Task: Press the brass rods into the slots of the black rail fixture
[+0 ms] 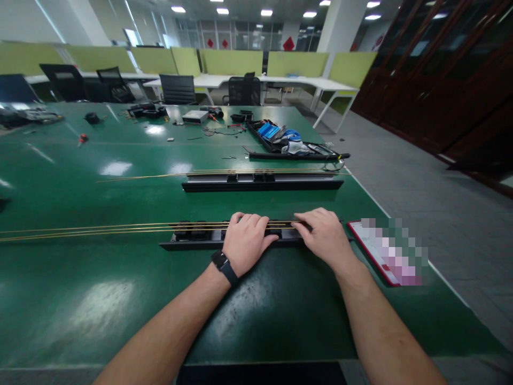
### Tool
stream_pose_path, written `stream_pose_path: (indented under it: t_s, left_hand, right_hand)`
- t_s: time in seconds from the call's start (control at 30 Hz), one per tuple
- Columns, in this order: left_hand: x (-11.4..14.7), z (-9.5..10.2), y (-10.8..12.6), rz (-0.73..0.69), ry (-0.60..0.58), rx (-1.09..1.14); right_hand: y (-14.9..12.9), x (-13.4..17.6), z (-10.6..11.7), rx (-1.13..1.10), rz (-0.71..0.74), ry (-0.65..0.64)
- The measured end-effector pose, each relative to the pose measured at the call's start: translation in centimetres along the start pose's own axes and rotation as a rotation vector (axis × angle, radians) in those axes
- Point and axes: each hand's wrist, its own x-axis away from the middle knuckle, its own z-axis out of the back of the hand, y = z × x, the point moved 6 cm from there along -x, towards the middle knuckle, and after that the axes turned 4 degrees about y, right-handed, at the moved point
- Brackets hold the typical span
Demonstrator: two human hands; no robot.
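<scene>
Toward the green bench's right edge, two black channel housings, farther and nearer, lie lengthwise left-to-right, parallel to its front edge; left hand drapes over the nearer, right hand fingertips meet three golden rods pointing left; whether either grips, I cannot tell

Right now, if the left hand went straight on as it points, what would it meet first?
Past the near rail, the left hand would probably meet the far black rail first, across green table; depth is hard to judge.
</scene>
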Motion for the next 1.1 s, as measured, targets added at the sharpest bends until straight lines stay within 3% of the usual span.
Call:
stream_pose_path:
  t_s: [0.23,0.43,0.67,0.87,1.1]
  left_hand:
    - [0.2,-0.1,-0.2,0.009,-0.015,0.009]
    - [0.3,-0.2,-0.3,0.000,0.001,0.011]
    - [0.3,-0.2,-0.3,0.002,0.007,-0.003]
    - [0.3,-0.2,-0.3,-0.008,0.016,-0.003]
    - [0.3,-0.2,-0.2,-0.004,0.010,-0.023]
  right_hand:
    - [-0.7,0.1,-1.0,-0.074,0.043,-0.027]
    - [0.7,0.0,0.6,-0.051,-0.062,0.009]
    - [-0.6,-0.1,0.1,-0.152,0.055,0.060]
    - [0.2,0.0,0.5,-0.079,-0.012,0.062]
    - [-0.9,0.1,-0.6,-0.118,0.064,0.081]
